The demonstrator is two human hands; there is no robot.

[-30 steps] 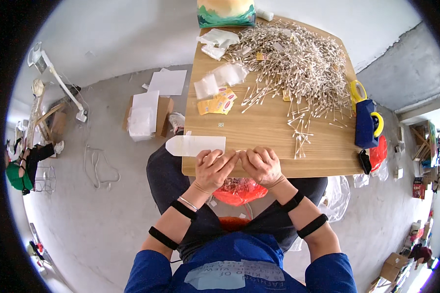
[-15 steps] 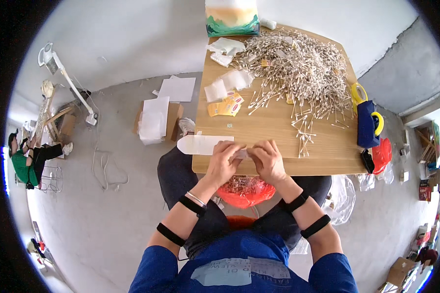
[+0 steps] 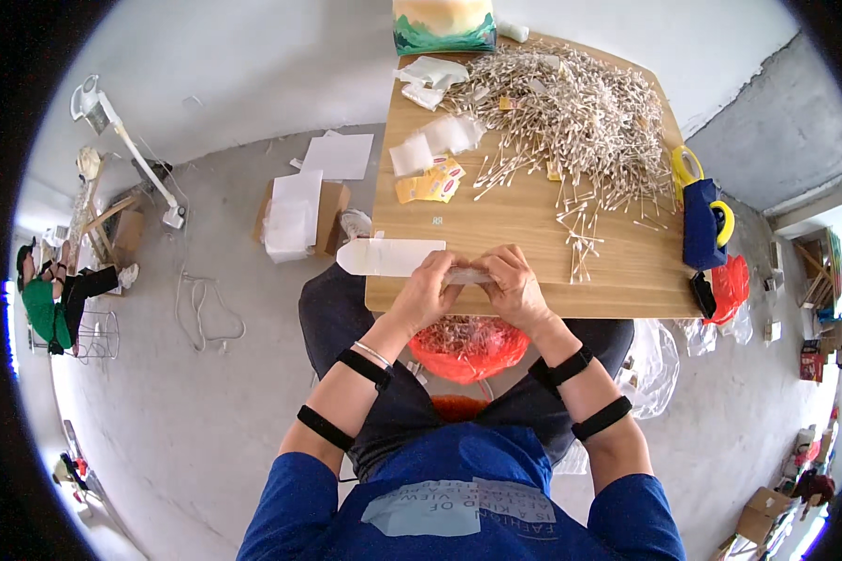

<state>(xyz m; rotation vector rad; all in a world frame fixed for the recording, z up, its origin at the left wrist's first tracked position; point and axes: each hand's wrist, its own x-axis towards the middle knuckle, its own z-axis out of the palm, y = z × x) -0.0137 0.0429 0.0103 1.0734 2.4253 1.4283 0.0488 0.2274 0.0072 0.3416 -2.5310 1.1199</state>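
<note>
At the front edge of the wooden table (image 3: 515, 220), my left hand (image 3: 427, 292) and my right hand (image 3: 512, 283) pinch a small, see-through plastic packet (image 3: 468, 276) between them. What the packet contains is too small to make out. A white card strip (image 3: 388, 257) with a pointed left end lies flat beside my left fingers. Beyond my hands a big heap of cotton swabs (image 3: 580, 122) covers the far right of the table, with a few loose swabs (image 3: 580, 252) nearer me. Below the table edge, a red plastic bag (image 3: 468, 353) full of swabs sits between my knees.
Yellow printed cards (image 3: 430, 184) and translucent bags (image 3: 436, 140) lie on the table's left. On the right edge stand a blue tape dispenser (image 3: 702, 229) and a yellow tape roll (image 3: 687, 166). A cardboard box (image 3: 330, 220) is on the floor. Far left sits another person (image 3: 47, 304).
My fingers have shifted slightly on the plastic packet, and more of it shows between them. The whole view has tilted a little, moving the table upward in the picture.
</note>
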